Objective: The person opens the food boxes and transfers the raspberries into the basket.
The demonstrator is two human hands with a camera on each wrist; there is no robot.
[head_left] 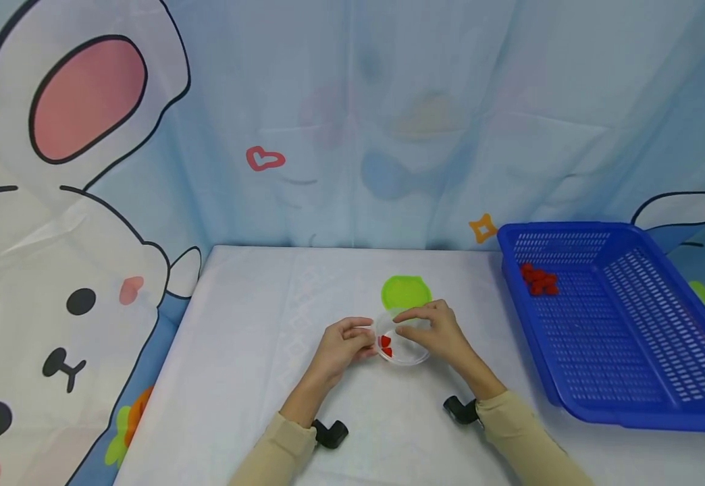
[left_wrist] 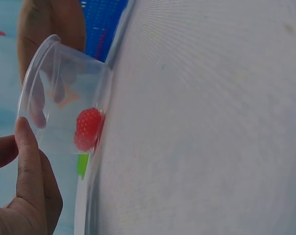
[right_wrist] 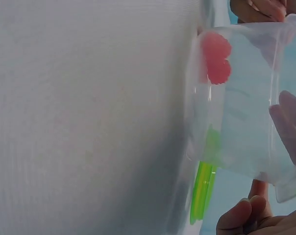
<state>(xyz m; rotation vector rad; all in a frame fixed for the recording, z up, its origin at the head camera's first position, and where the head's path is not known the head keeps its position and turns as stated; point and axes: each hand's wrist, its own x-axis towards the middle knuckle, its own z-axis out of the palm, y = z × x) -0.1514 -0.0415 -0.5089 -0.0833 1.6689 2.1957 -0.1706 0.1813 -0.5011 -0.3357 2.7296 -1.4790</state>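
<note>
A clear plastic cup (head_left: 410, 352) stands on the white cloth with two red toy raspberries (left_wrist: 87, 128) at its bottom, on the left side. My left hand (head_left: 345, 347) holds the cup by its left side, fingertips at the rim in the left wrist view. Over the cup's right side reaches my right hand (head_left: 436, 331), its thumb and index finger apart above the opening with nothing visible between them. Through the clear wall, the right wrist view shows fingers (right_wrist: 291, 120) at the mouth of the cup. A bright green lid (head_left: 406, 292) lies just behind the cup.
On the right stands a large blue basket (head_left: 571, 403) with several more red raspberries (head_left: 537, 279) in its far left corner. A patterned light blue curtain (head_left: 328, 216) hangs behind the table. Black wrist mounts (head_left: 331, 435) stick out from both sleeves near the cloth.
</note>
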